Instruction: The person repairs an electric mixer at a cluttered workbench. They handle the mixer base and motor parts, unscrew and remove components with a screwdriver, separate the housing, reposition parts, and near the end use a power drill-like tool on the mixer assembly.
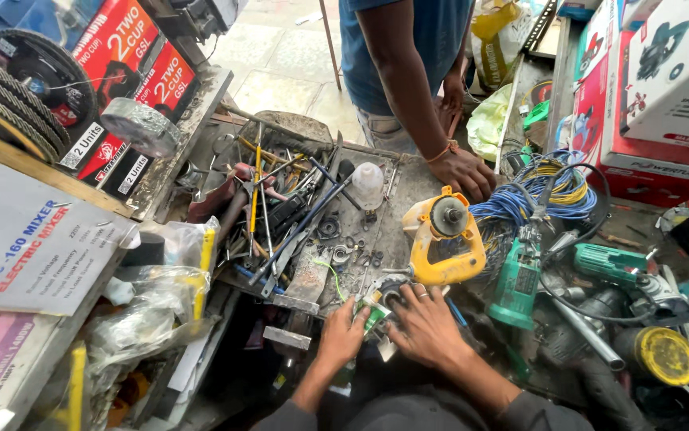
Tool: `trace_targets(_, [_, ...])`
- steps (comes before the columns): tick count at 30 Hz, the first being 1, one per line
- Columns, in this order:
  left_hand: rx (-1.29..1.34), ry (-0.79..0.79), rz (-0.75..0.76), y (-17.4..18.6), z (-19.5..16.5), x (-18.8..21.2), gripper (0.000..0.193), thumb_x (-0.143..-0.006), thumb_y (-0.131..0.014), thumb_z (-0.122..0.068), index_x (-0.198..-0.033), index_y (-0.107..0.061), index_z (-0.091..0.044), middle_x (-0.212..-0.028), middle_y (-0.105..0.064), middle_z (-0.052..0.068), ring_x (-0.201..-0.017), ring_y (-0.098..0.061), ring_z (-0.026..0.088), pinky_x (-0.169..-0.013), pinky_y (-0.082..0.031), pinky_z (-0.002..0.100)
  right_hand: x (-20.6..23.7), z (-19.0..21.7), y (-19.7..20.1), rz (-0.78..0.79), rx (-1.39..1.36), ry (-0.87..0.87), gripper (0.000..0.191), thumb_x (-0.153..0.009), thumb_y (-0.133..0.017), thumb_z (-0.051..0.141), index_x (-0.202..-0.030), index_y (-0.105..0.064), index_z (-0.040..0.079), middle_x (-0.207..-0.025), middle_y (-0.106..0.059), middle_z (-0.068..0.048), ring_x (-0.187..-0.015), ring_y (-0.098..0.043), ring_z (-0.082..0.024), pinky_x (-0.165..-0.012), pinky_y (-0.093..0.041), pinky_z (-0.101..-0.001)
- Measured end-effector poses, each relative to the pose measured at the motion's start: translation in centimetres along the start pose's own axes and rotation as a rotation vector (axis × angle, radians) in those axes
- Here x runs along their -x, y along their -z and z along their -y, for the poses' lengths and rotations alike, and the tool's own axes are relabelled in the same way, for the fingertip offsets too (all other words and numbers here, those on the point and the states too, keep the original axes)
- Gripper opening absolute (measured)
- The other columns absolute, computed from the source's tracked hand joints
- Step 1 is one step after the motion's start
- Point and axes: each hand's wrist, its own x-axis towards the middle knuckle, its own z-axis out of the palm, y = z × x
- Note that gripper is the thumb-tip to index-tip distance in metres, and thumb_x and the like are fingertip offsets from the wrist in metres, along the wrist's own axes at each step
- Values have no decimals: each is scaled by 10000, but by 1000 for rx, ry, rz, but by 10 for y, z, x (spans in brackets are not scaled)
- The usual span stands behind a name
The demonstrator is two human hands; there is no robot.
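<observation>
My left hand [343, 331] and my right hand [426, 326] rest close together at the near edge of a cluttered bench, both on a small green and metal tool part [382, 299] between them. My left fingers curl around its green side; my right palm lies flat beside and partly over it, a ring on one finger. Just beyond stands a yellow power tool housing [445, 243] with a round metal spindle on top. Much of the part is hidden by my hands.
A metal tray [304, 275] holds several hand tools, screwdrivers and small parts, plus a white plastic bottle [367, 185]. Green power tools [520, 279] and a tangle of blue and yellow wires [536, 195] lie right. Another person's hand [464, 172] rests on the bench. Boxes stand on both sides.
</observation>
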Motion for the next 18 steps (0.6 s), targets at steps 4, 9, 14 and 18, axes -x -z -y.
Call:
trace_targets(4, [-41, -18, -11, -1, 2, 1, 580, -941, -626, -418, -1349, -600, -6, -1192, -679, 288, -1167, -614, 446, -1015, -453, 504, 2, -1, 3, -67, -51, 38, 559, -904, -542, 491, -1273, -663, 89, -1309, -560, -224, -1234, -472, -384, -993, -342, -517])
trace_targets(9, [-30, -39, -4, 8, -9, 3, 534, -943, -625, -389, -1311, -627, -2, -1114, -700, 291, -1101, -644, 458, -960, -481, 518, 2, -4, 10, -12, -134, 47, 495, -907, -570, 448, -1224, -688, 87, -1161, -580, -168, -1144, -515, -332, -928, -384, -467])
trace_targets(14, [-20, -108, -17, 24, -28, 7, 483, -947, -638, -368, -1251, -657, 7, -1033, -715, 286, -1025, -669, 459, -880, -506, 518, 5, -5, 12, -167, -240, 36, 311, -833, -709, 360, -984, -709, 88, -1134, -572, -175, -1129, -528, -347, -946, -433, -455])
trace_targets(18, [147, -68, 61, 45, -47, 15, 358, -963, -660, -310, -1153, -721, -13, -849, -755, 193, -766, -736, 301, -719, -545, 412, 12, 0, 16, -375, -447, 20, 383, -809, -705, 195, -1148, -687, 19, -1195, -563, -210, -1147, -557, -388, -969, -468, -453])
